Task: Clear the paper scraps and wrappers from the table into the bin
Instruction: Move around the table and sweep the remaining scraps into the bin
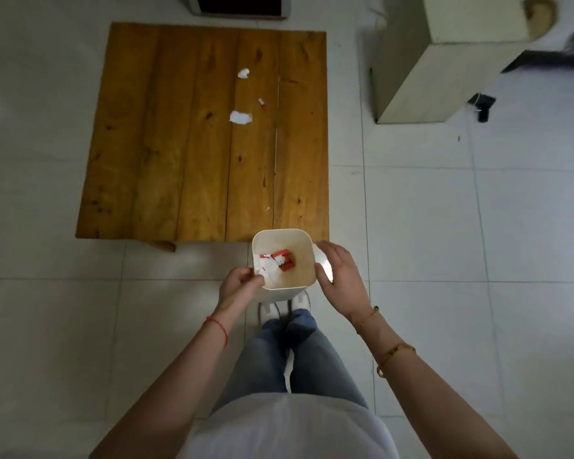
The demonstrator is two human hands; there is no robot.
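— While your left grip pinches the bin rim, your right grip rests open on its side.
— Hold it level at the counter edge; scraps lie farther in.

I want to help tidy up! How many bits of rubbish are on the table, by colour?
White paper scraps: 2
Tiny white speck: 1
Red-and-white wrapper bit: 1
Total on the table, outside the bin: 4

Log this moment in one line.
left hand grips bin rim | right hand open against bin | three scraps on table
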